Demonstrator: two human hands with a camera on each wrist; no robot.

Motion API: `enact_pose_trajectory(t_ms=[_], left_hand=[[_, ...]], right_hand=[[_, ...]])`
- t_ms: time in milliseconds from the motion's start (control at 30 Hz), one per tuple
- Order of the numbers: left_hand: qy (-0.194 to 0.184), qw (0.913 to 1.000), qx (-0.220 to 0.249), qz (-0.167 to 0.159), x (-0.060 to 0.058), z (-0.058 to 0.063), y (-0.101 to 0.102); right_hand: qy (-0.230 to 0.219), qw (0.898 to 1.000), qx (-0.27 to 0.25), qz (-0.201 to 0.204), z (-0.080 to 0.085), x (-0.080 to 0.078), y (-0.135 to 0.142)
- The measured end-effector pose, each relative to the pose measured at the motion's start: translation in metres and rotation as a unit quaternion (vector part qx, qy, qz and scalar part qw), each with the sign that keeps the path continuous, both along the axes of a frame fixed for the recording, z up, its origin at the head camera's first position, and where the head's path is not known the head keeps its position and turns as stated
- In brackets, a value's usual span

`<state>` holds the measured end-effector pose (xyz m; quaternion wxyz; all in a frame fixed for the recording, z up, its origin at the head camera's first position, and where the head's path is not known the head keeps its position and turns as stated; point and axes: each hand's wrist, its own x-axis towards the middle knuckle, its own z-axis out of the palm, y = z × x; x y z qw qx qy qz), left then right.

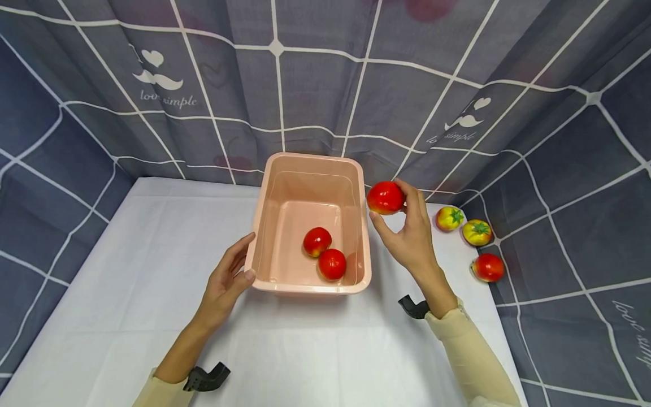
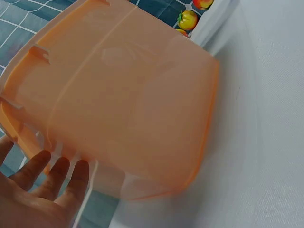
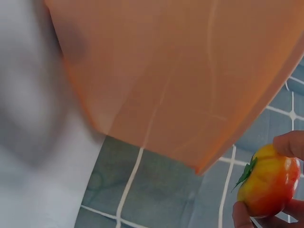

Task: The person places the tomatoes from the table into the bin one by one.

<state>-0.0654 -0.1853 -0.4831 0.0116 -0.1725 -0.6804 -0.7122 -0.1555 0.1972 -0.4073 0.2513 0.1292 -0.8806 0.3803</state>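
Observation:
My right hand grips a glossy red tomato between thumb and fingers, just right of a pink plastic bin. The right wrist view shows the yellow-orange side and green leafy top of this held tomato. On the bin's left side, my left hand holds the rim, with the thumb near the front corner. In the left wrist view its fingers touch the outer wall below the rim. Two red tomatoes, one farther back and one nearer, lie together on the bin floor.
At the table's right edge lie three more tomatoes: two yellowish with green tops and one red. A white cloth covers the table. Grey checked curtains stand along the back and both sides.

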Motion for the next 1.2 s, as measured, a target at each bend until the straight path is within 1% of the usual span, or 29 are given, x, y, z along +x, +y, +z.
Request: enact_pose_trajectory(t_ms=[300,500,633,1000,1200], left_hand=[[-0.001,1.0000,-0.004,0.004,0.001,0.000,0.000],[-0.002,1.0000,-0.006,0.004,0.002,-0.001,0.000],[-0.003,1.0000,-0.003,0.000,0.002,-0.001,0.001],[0.000,1.0000,-0.005,0.003,0.002,0.001,0.002],[0.003,0.9999,-0.007,0.007,0.001,0.000,0.001]], right_hand=[[-0.010,0.999,0.011,0.041,0.004,-0.002,-0.016],[-0.017,0.998,0.013,0.067,0.004,-0.003,-0.030],[-0.018,0.997,0.011,0.078,0.003,-0.003,-0.036],[-0.030,0.995,0.013,0.096,0.004,-0.006,-0.045],[-0.049,0.992,0.036,0.113,0.003,-0.011,-0.048]])
